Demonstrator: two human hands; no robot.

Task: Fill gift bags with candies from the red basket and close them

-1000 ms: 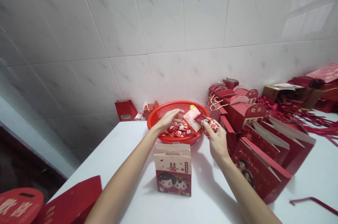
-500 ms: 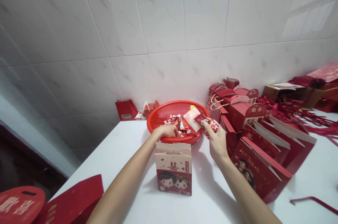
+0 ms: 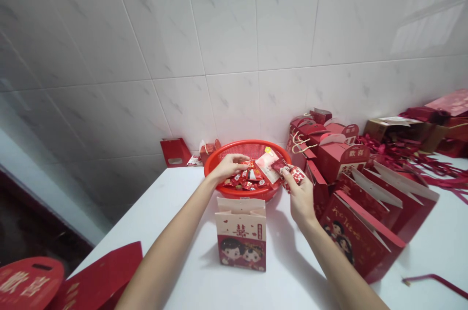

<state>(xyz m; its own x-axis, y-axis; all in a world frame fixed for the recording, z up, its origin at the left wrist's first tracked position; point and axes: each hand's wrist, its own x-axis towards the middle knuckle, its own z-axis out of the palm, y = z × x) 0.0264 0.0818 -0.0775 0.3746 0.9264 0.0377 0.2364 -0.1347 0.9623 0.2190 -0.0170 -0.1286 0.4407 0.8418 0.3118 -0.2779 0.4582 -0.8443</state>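
Over the red plastic basket, my left hand is closed, pinching a red-wrapped candy with its fingertips. More wrapped candies lie in the basket below it. At the basket's right rim, my right hand is closed on small red wrapped candy packets; one has a white and red pattern. A pink card with a yellow flower leans inside the basket beside them. In front of the basket, a cream and red gift box with two cartoon figures stands upright, its top open.
Several red gift boxes stand on the right of the white table, with dark red ribbons behind. Red boxes occupy the lower left corner. A small red box leans on the tiled wall.
My left hand has risen from among the candies and now holds one at its fingertips. My right hand has stayed at the basket's rim with its packets.
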